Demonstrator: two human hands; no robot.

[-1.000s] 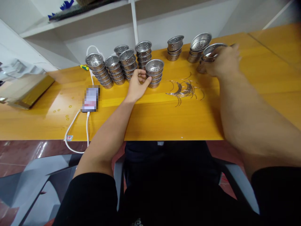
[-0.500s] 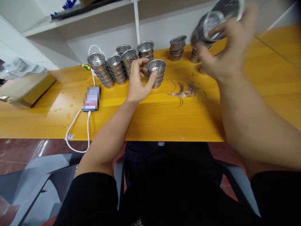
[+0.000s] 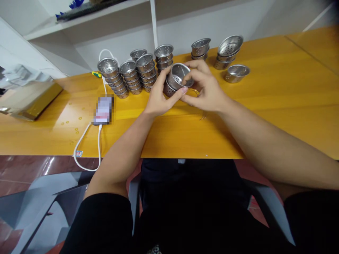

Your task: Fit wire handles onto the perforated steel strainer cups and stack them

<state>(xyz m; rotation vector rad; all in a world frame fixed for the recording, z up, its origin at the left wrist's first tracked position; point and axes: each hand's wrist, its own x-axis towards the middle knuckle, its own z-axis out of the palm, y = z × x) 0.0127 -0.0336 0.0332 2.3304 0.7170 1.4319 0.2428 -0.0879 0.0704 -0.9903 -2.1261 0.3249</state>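
A perforated metal strainer basket (image 3: 176,74) is tilted toward the right on top of a short stack of strainer baskets (image 3: 169,91). My right hand (image 3: 208,88) grips its rim, with the thumb outside and fingers reaching over the edge. From the left, my left hand (image 3: 159,97) is closed around the stack and the tilted basket, its thumb along the front. Thin curved wires (image 3: 203,115) lie on the table under my right hand, which hides most of them.
Several stacks of strainer baskets (image 3: 123,83) stand left of my hands. Behind and to the right are another stack (image 3: 200,47), a further stack (image 3: 225,56) and a single basket (image 3: 237,74). A phone (image 3: 103,110) with a white cable (image 3: 76,148) lies left on the yellow table (image 3: 185,137).
My right hand has come down and left from the upper right, bringing a strainer basket onto the stack at my left hand. My left hand has closed in around the baskets.
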